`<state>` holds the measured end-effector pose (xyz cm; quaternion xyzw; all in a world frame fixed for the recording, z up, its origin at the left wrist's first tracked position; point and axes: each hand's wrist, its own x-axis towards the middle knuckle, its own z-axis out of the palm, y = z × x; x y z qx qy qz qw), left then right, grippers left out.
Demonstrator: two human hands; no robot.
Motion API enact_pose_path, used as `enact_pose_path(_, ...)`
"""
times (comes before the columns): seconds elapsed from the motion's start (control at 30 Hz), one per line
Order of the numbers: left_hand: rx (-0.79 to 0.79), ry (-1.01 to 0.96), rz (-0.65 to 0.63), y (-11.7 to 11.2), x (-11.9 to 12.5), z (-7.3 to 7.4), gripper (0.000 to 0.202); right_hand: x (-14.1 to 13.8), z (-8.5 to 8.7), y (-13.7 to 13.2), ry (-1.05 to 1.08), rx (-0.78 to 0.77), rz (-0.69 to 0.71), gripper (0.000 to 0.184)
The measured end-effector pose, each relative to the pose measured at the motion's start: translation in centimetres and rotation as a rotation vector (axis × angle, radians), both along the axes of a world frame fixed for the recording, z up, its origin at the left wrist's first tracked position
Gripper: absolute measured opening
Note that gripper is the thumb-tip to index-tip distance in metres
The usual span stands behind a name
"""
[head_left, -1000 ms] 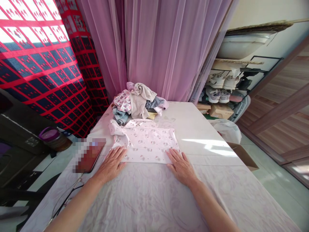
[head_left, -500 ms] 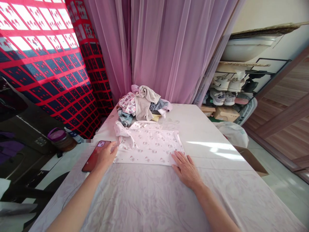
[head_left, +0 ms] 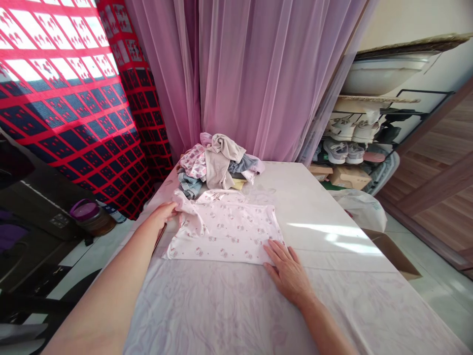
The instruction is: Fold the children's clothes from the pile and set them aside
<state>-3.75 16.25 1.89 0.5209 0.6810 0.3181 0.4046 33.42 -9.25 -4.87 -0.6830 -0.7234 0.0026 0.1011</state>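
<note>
1. The white cotton baby top with small pink prints [head_left: 225, 231] lies spread flat in the middle of the surface [head_left: 229, 305], which is covered with a pale pink patterned cloth. Its hem faces the near edge and its neck faces the far end.
2. The right hand [head_left: 290, 271] rests palm down on the near right corner of the top. Its grip is fully spread, the fingers are straight and it has hold of nothing.
3. The left hand [head_left: 162, 213] reaches along the left edge of the surface to the top's crumpled left sleeve [head_left: 185, 204], and its fingertips touch the end of the sleeve. The fingers curl away from the camera, so I cannot tell whether this grip is closed on the cloth or only resting against it.
4. Just beyond the top, at the far end of the surface, sits a loose pile of mixed clothes [head_left: 218, 160] in beige, grey, blue and printed pink. The pile's near edge is touching or almost touching the neck of the top.
5. Behind the pile hangs a sheer pink curtain [head_left: 258, 74]. To its left hangs a red and dark blue checked cloth [head_left: 74, 98] with light coming through it.
6. Low on the left, off the surface, stands a brown jar with a purple lid [head_left: 86, 214].
7. On the right, beyond the surface, a black metal rack [head_left: 417, 93] holds pale sports shoes [head_left: 342, 150]. Nearer on the floor are a white plastic bag [head_left: 356, 207] and an open brown cardboard box [head_left: 391, 249].
</note>
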Motion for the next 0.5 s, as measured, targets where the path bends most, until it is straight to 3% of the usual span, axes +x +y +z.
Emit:
enact_pose_path(0.17,0.075,-0.225,0.090,0.0,1.1,1.3,0.041,-0.1,0.2,0.0,-0.003,-0.009,0.003,0.047)
enact_pose_path(0.3,0.209,-0.312,0.073,-0.7,4.0,2.5,0.053,-0.1,0.3,0.0,0.013,0.005,0.008,0.046)
enact_pose_path(0.4,0.391,-0.264,-0.127,-3.4,7.9,3.4,0.050,0.1,0.1,0.0,0.044,0.041,0.016,0.044)
enact_pose_path(0.5,0.546,-0.017,-0.444,-8.2,12.3,3.4,0.046,0.2,-0.3,0.0,0.105,0.118,0.012,0.040)
